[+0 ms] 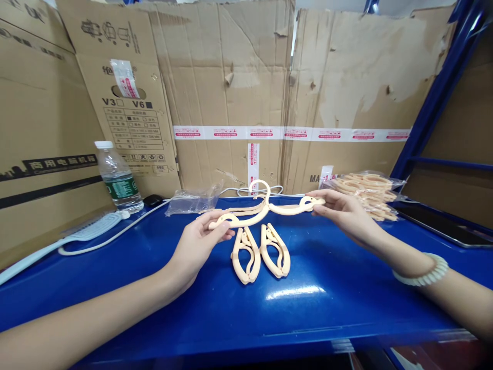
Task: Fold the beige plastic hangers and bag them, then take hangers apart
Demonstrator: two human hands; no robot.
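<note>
A cream folding hanger (pixel 287 209) is spread wide above the blue table, its hook pointing up. My left hand (pixel 195 241) pinches the end of its left arm between thumb and fingers. At the opposite end, my right hand (pixel 341 209) grips the tip of the right arm. Another opened hanger (pixel 242 209) lies just behind the held one, partly hidden by it. Nearer to me, two folded hangers, a left one (pixel 246 262) and a right one (pixel 276 257), rest side by side on the table.
Bagged folded hangers (pixel 365 190) are piled at the right, beside a dark tablet-like device (pixel 442 223). A clear plastic bag (pixel 194 200), white cable (pixel 115 236), pale blue hairbrush (pixel 84 228) and water bottle (pixel 119 180) occupy the left. Cardboard (pixel 231 97) walls the back.
</note>
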